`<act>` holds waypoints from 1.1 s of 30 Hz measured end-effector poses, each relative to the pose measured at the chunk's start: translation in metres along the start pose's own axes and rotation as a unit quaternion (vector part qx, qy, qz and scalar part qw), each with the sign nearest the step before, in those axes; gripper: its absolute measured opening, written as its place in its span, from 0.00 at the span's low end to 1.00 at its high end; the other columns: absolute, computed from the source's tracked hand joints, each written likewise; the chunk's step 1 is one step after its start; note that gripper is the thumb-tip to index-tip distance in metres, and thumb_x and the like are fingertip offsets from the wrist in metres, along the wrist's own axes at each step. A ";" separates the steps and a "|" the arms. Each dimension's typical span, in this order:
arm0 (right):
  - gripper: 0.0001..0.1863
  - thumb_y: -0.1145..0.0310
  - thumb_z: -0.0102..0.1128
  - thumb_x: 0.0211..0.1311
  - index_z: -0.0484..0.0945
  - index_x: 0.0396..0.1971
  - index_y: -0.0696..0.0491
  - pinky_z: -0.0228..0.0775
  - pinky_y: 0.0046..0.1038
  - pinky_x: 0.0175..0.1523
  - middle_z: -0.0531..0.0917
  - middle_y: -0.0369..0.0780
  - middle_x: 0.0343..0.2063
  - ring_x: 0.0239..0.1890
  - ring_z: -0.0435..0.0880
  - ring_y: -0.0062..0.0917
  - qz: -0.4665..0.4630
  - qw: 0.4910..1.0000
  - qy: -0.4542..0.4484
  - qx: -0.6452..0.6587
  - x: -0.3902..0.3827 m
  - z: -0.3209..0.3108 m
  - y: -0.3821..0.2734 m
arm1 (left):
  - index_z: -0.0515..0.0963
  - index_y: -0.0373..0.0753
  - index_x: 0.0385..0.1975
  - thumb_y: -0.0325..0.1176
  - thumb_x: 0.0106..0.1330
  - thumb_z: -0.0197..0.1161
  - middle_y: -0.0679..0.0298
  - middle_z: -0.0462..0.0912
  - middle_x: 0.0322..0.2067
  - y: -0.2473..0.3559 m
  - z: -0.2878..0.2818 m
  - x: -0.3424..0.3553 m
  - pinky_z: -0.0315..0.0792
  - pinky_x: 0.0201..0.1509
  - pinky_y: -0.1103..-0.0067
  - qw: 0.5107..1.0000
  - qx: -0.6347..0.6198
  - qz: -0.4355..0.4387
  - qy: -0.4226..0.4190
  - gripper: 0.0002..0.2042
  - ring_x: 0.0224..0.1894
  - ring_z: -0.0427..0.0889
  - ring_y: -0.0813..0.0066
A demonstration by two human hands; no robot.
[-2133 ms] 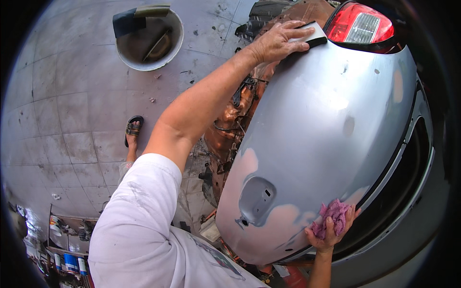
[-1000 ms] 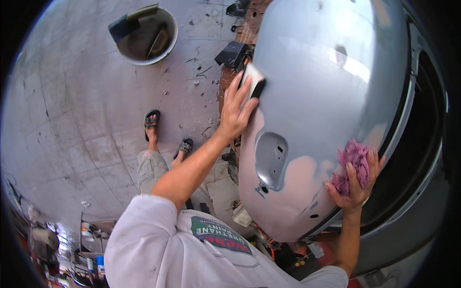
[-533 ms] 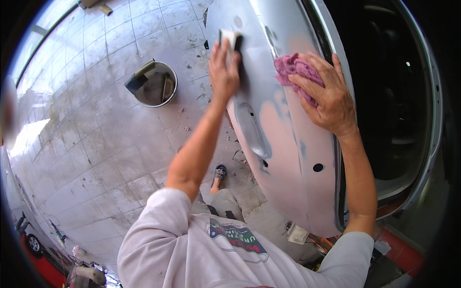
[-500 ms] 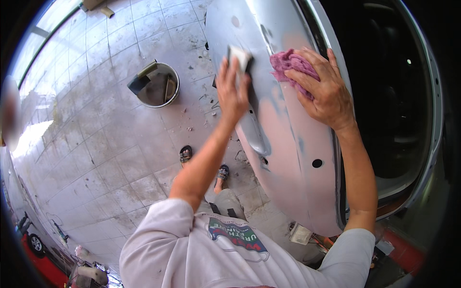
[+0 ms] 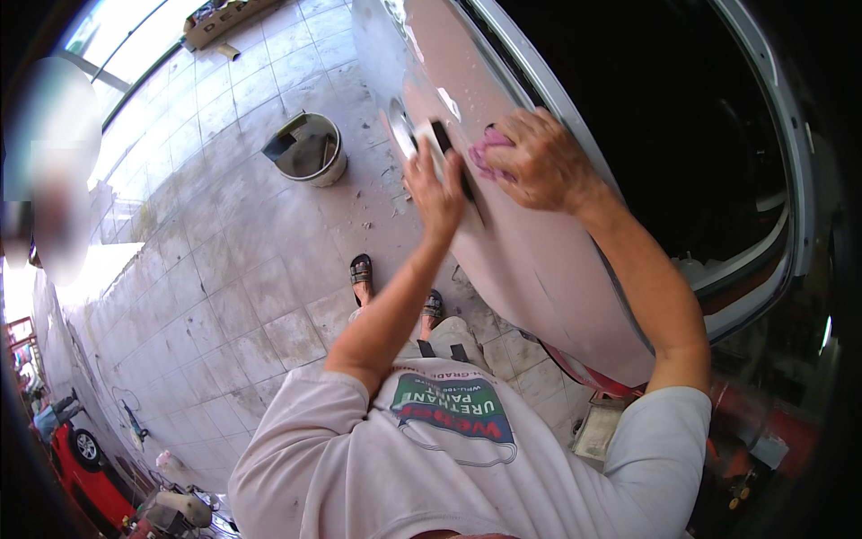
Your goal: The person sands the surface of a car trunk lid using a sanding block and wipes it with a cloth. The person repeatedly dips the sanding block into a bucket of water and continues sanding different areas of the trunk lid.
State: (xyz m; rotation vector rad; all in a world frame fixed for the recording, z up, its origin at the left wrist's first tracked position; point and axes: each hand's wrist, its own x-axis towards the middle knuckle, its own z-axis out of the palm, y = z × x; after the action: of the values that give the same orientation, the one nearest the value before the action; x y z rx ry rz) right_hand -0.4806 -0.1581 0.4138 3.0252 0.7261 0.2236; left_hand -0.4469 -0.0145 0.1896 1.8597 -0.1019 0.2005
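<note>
My left hand is on a white-and-black block, pressed to a car body panel beside its recessed handle area. The panel shows dull pink coating with some silver. Just to the right, my right hand grips a crumpled pink cloth against the panel, near the long metal edge of a dark window opening. Part of the block is hidden under my left fingers.
A bucket with flat pieces in it stands on the tiled floor, left of the panel. My sandalled feet are below. A cardboard box lies at the top, a red car at lower left. A blurred shape fills the left edge.
The view has shifted. My left hand has come down from near the tail light to the handle area with the block. My right hand still holds the cloth, now close beside it.
</note>
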 end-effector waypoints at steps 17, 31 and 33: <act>0.13 0.58 0.81 0.55 0.81 0.27 0.41 0.69 0.37 0.45 0.84 0.33 0.40 0.47 0.83 0.30 0.124 0.977 0.152 -0.082 -0.168 -0.016 -0.054 | 0.70 0.40 0.74 0.58 0.76 0.64 0.37 0.72 0.63 0.033 -0.006 -0.134 0.59 0.77 0.52 0.995 -0.052 -0.082 0.012 0.35 0.68 0.67 0.36; 0.09 0.54 0.75 0.60 0.85 0.32 0.40 0.73 0.42 0.42 0.86 0.32 0.38 0.46 0.86 0.32 0.126 0.963 0.199 -0.133 -0.168 -0.005 -0.048 | 0.69 0.33 0.74 0.51 0.80 0.59 0.35 0.73 0.63 0.034 0.018 -0.195 0.56 0.76 0.49 0.992 -0.034 -0.072 0.098 0.32 0.70 0.67 0.36; 0.09 0.52 0.74 0.61 0.88 0.37 0.38 0.75 0.45 0.44 0.88 0.34 0.41 0.49 0.87 0.33 0.128 0.963 0.195 -0.132 -0.160 -0.004 -0.053 | 0.74 0.33 0.70 0.53 0.81 0.56 0.38 0.78 0.60 0.006 0.000 -0.143 0.58 0.75 0.51 0.988 -0.038 -0.111 0.101 0.31 0.69 0.68 0.39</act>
State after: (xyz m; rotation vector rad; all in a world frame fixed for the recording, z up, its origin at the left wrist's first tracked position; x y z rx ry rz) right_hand -0.6461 -0.1830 0.3938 2.8292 0.2770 0.8671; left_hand -0.5881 -0.0213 0.1676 1.7485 0.2346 0.2254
